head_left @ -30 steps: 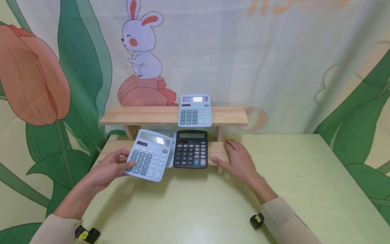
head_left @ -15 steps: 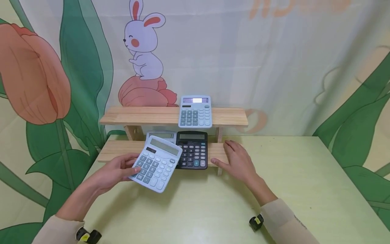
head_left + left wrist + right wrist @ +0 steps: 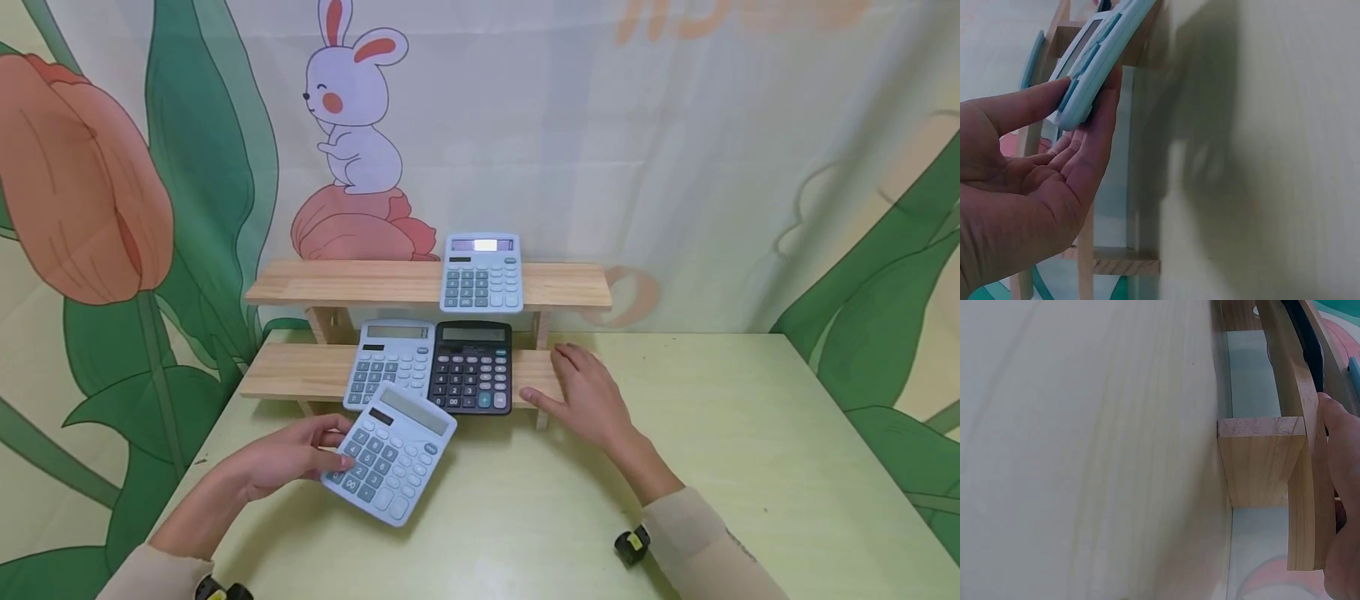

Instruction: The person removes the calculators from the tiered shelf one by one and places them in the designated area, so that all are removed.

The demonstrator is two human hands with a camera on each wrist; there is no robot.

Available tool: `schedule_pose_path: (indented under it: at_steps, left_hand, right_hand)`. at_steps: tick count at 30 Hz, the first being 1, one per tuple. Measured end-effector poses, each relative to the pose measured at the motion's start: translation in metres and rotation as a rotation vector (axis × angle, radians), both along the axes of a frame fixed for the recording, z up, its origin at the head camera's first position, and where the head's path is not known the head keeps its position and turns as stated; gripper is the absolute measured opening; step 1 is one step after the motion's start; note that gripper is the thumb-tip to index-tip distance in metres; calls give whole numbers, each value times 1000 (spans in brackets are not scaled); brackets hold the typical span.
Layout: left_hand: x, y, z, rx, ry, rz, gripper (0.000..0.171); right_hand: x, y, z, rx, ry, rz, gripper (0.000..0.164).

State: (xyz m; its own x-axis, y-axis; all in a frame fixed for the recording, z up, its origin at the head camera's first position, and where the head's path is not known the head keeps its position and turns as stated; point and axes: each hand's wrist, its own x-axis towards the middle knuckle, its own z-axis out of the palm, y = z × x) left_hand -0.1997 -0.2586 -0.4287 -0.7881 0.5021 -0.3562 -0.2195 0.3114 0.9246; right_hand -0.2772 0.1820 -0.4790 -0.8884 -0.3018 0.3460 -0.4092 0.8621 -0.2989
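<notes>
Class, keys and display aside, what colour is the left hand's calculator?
The calculator is pale blue, clearest in the head view.

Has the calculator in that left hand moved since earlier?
Yes. In the head view, the light blue calculator in the left hand has shifted downward and slightly rightward against the lower wooden shelf.

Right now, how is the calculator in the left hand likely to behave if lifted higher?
The calculator is probably stiff: it shows no sag, though the left hand pinches it near one corner. That off-centre grip may let it swivel. It is likely fairly light for its size, given its slim body in the left wrist view.
</notes>
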Motion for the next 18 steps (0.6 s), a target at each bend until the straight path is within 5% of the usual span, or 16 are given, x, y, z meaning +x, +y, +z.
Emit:
schedule_pose_path:
  at_steps: [18]
  left_hand:
    - [8, 6, -27, 23, -120, -89, 31]
  right_hand:
    - [0, 0, 0, 1, -4, -6, 96]
